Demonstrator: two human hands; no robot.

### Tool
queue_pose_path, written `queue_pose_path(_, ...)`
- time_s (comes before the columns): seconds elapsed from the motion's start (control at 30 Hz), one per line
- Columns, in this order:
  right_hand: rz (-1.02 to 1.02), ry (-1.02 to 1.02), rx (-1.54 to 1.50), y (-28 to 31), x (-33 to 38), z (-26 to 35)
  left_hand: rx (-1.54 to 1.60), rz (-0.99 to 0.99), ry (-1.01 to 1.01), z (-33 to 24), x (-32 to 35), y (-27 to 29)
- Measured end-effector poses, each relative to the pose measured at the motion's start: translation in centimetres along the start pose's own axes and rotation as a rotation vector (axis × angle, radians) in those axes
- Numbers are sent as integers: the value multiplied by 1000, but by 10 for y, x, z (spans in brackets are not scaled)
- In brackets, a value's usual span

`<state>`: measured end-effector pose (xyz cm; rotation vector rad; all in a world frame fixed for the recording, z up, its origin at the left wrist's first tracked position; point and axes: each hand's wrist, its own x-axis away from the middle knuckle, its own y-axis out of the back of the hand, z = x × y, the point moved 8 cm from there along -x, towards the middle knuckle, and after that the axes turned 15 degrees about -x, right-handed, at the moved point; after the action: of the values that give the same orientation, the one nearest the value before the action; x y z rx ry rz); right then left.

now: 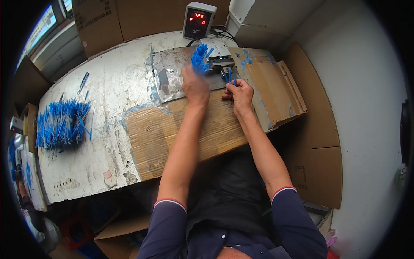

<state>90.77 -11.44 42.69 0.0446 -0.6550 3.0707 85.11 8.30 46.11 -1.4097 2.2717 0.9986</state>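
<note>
My left hand (195,86) is closed around a bundle of thin blue wires (200,58) that stands up from my fist, just left of a small grey metal machine (221,63). My right hand (239,94) pinches a few blue wires (229,77) with their tips pointing up at the front of that machine. Both hands rest over a brown cardboard sheet (202,129) taped onto the worn white worktable (108,95).
A large pile of blue wires (61,123) lies at the table's left. A grey box with a red digital display (198,19) stands behind the machine. Cardboard boxes (129,19) line the back; cardboard panels (317,142) lean on the right.
</note>
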Motion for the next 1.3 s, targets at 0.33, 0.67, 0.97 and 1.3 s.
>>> queue_pose_path(0.33,-72,78,189,-20,-18,0,-10,23,-8,2,1,-7)
queue_pose_path(0.67,-135,-31,188,-21,-24,-4,-19,58,12,4,2,-7)
queue_pose_path(0.97,-184,45,249,-24,-31,-2,-19,53,-6,3,2,-10)
queue_pose_path(1.3,-131,-63,5,-20,-27,-11,-131,43,-86,1,3,-13)
